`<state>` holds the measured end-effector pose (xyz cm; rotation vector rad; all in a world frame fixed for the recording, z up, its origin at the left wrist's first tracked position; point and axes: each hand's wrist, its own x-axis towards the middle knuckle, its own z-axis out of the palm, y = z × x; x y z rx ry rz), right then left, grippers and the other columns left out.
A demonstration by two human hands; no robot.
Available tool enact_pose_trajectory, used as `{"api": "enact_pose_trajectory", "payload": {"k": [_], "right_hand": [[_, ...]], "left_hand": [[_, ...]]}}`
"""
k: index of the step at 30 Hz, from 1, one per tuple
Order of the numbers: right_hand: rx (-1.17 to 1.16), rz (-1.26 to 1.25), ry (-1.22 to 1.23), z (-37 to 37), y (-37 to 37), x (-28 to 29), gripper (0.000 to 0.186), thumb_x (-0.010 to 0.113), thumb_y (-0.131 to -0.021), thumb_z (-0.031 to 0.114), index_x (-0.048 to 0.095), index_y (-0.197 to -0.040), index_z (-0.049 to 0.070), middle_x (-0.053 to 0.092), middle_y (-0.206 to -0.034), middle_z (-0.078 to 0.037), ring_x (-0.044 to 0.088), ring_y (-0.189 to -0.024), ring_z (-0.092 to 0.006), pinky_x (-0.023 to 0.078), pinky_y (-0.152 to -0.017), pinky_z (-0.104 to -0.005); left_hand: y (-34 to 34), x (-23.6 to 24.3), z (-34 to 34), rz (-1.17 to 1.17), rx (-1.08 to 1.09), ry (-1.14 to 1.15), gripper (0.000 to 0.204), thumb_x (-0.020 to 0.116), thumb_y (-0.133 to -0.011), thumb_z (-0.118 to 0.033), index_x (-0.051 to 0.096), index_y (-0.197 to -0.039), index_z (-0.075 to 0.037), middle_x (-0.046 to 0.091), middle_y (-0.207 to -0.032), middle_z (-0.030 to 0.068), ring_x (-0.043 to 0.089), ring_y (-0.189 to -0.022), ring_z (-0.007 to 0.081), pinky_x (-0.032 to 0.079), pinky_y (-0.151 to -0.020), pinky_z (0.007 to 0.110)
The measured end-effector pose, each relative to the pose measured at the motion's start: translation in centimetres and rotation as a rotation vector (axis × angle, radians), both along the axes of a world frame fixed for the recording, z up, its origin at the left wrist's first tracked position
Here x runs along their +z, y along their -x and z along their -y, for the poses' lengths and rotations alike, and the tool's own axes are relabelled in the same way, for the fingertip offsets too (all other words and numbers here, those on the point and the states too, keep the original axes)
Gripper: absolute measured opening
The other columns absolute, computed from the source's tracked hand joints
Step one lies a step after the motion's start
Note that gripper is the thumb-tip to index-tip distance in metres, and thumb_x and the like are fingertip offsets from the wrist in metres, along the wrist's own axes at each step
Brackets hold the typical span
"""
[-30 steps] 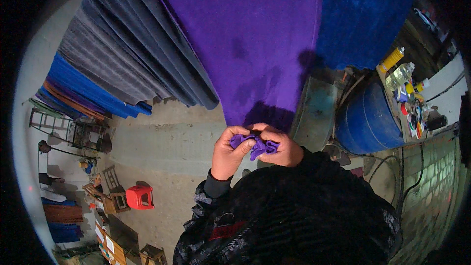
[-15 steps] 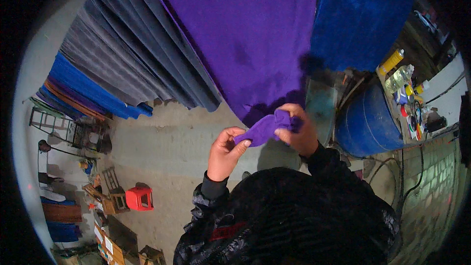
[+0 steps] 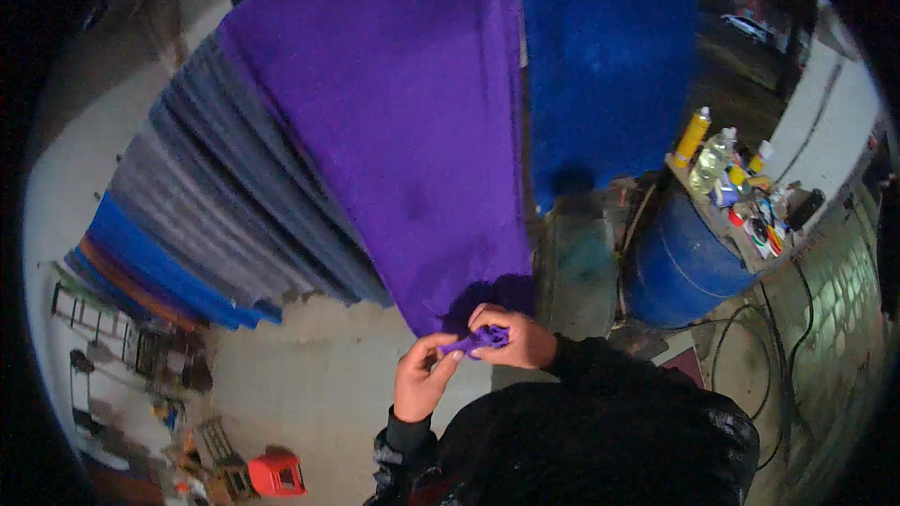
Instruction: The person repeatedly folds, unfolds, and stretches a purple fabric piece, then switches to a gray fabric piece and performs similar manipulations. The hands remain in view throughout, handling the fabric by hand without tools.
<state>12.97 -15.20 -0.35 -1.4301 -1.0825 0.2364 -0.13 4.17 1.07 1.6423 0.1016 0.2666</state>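
A long purple cloth (image 3: 412, 131) hangs in front of me, narrowing toward its lower end. At that end my hands hold a bunched strip of purple fabric (image 3: 465, 346); whether it is joined to the hanging cloth I cannot tell. My left hand (image 3: 422, 386) pinches one end between thumb and fingers. Close beside it, my right hand (image 3: 527, 341) is closed around the crumpled other end, with folds showing between its fingers. A dark shadow falls on the cloth just above my hands.
Grey cloths (image 3: 234, 187) hang to the left, with a bright blue one (image 3: 159, 258) beyond. A dark blue cloth (image 3: 609, 66) hangs right. A blue barrel (image 3: 684, 258) supports bottles and small tools. A red stool (image 3: 277, 474) stands lower left; a black cable (image 3: 717, 356) loops at right.
The view has tilted up, so more of the hanging cloths shows. My hands have come closer together, and the purple strip, stretched between them before, is now gathered more tightly in my right hand.
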Motion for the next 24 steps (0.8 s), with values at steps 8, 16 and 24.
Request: {"api": "enact_pose_trajectory", "payload": {"k": [8, 16, 24], "right_hand": [[-0.117, -0.180, 0.103, 1.9, 0.7, 2.1, 0.029, 0.076, -0.086, 0.006, 0.066, -0.113, 0.005, 0.069, -0.112, -0.008, 0.065, -0.106, -0.0172, 0.049, -0.097, -0.0334], [0.018, -0.168, 0.042, 1.4, 1.4, 1.9, 0.032, 0.075, -0.092, 0.016, 0.063, -0.120, 0.007, 0.069, -0.112, -0.007, 0.065, -0.109, -0.0181, 0.050, -0.098, -0.0356], [-0.012, -0.220, -0.108, 0.7, 2.2, 1.3, 0.032, 0.075, -0.096, 0.016, 0.064, -0.125, 0.006, 0.068, -0.116, -0.008, 0.064, -0.110, -0.0175, 0.051, -0.098, -0.0372]], "left_hand": [[-0.8, -0.8, 0.0, 0.179, 0.125, 0.149, 0.024, 0.076, -0.096, -0.001, 0.067, -0.118, -0.002, 0.068, -0.100, -0.0002, 0.060, -0.088, 0.0069, 0.049, -0.079, 0.023], [-2.0, -1.3, 0.3, 0.177, -0.243, -0.184, 0.078, 0.090, -0.077, -0.005, 0.053, -0.146, -0.002, 0.064, -0.132, 0.0124, 0.061, -0.125, 0.0251, 0.048, -0.107, 0.040], [-2.5, -0.1, 0.0, 0.131, -0.190, -0.326, 0.058, 0.084, -0.083, 0.000, 0.062, -0.136, -0.003, 0.069, -0.119, 0.0151, 0.069, -0.108, 0.0290, 0.055, -0.094, 0.037]]}}
